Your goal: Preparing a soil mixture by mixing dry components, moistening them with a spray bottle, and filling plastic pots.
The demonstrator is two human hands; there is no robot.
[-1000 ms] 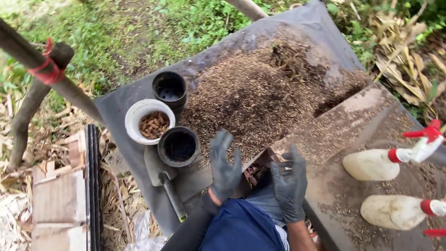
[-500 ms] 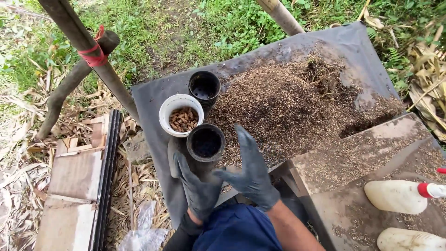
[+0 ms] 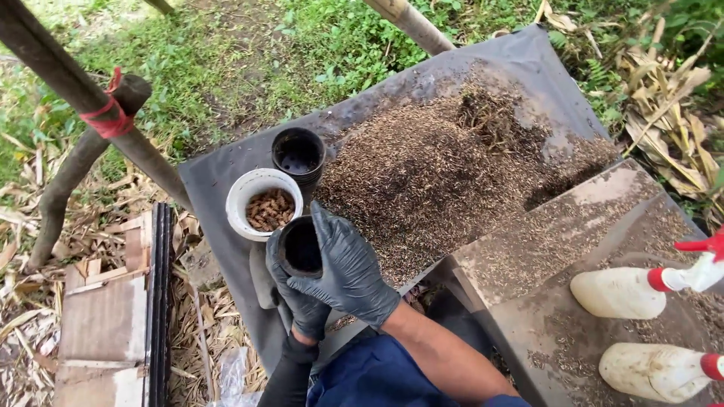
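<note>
Both hands wear black gloves and both are on one small black pot. The left hand is under and beside the pot, w/ its fingers curled round the pot's left wall, so it has hold of it. The right hand lies over the pot's right side, fingers bent a little and spread, fingertips touching the rim and wall. The pot's mouth is up and looks dark inside (can't tell what is in it).

Just past the fingertips, up and to the left, sits a white bowl w/ brown bits in it. It is right beside the held pot. A bit farther past the bowl stands another black pot, also open at the top, touching the bowl's far side.

To the right of the right hand's fingers is a big heap of brown chaff, spread on a dark grey sheet. The pots and bowl stand on that sheet too.

Well off to the right of the fingers lie two white spray bottles w/ red tops, on a dusty board.

Left of the left hand's fingers are stacked flat wood pieces on dry leaves. Up past them leans a pole w/ a red tie, and green grass beyond.
</note>
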